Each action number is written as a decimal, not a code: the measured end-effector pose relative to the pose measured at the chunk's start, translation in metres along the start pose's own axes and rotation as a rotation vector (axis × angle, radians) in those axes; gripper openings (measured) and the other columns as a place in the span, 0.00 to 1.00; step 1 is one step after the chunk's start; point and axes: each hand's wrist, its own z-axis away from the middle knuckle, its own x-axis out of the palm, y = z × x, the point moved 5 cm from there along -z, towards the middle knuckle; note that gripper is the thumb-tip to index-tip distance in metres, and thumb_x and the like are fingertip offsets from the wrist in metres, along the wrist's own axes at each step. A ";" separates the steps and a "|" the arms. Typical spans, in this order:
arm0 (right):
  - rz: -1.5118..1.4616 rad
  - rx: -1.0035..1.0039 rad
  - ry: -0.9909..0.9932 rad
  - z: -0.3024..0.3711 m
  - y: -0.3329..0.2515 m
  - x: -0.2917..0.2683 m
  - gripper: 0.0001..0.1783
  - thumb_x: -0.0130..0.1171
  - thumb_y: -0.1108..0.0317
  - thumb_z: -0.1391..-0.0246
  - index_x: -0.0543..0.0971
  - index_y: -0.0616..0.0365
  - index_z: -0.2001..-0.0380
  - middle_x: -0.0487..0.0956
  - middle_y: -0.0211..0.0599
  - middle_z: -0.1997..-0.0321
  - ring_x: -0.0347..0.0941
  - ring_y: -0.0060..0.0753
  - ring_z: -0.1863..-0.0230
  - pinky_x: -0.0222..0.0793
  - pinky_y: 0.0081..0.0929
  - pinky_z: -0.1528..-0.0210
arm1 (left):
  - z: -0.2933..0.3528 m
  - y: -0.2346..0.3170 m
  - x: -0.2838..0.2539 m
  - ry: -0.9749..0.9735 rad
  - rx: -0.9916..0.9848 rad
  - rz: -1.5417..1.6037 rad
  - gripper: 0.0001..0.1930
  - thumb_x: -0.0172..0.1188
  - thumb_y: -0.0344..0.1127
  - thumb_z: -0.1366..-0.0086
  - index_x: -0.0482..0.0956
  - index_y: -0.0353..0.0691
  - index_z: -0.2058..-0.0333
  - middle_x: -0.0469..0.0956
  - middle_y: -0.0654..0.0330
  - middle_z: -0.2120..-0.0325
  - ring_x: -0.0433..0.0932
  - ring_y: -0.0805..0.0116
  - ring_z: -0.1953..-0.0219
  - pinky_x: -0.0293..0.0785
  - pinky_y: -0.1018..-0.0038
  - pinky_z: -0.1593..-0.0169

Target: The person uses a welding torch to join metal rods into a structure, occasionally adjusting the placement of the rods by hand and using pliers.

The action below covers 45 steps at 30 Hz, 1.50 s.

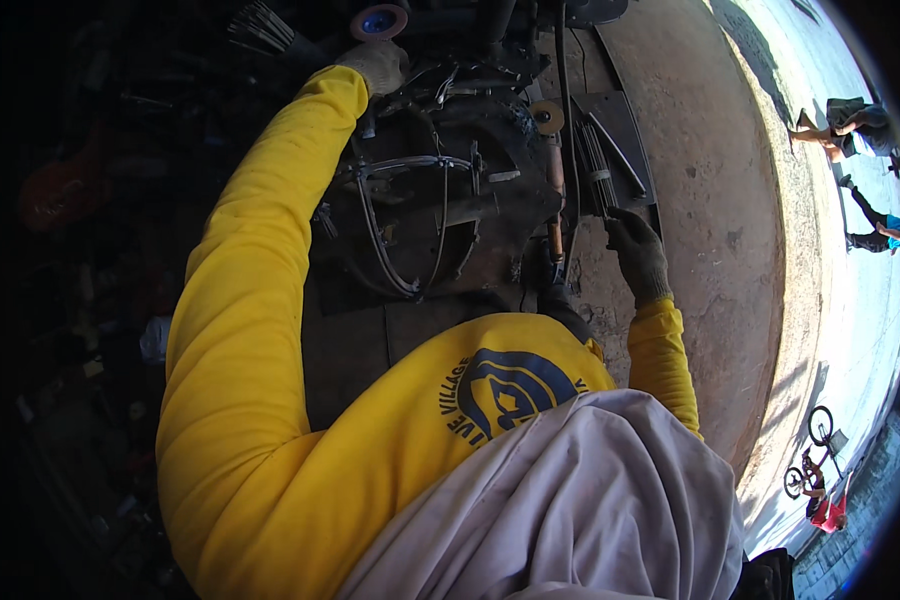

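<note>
My left hand (378, 68), in a grey work glove, reaches to the far side of a dark metal work area. Its fingers look curled, and what they hold is hidden. Just beyond it is a pinkish round disc (379, 22) with a blue centre. My right hand (638, 258), in a dark glove, has its fingertips closed at the near end of a bundle of thin rods (596, 165). The rods look like welding rods and lie on a dark plate (625, 118). Between my arms stands a frame of bent metal bars (380, 225).
A tan disc (547, 117) and a brown wooden handle (556, 238) are left of the rods. More thin rods (260, 28) stand at the far left. A long cable (565, 70) runs past the plate. Outside at right are several people, one with a bicycle (820, 427).
</note>
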 end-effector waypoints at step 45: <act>0.303 0.251 0.054 0.050 0.022 -0.033 0.25 0.59 0.50 0.38 0.81 0.50 0.42 0.81 0.44 0.40 0.77 0.49 0.39 0.70 0.40 0.36 | -0.060 -0.014 0.035 0.123 0.059 0.563 0.18 0.69 0.39 0.39 0.81 0.30 0.58 0.81 0.53 0.69 0.79 0.59 0.64 0.74 0.65 0.56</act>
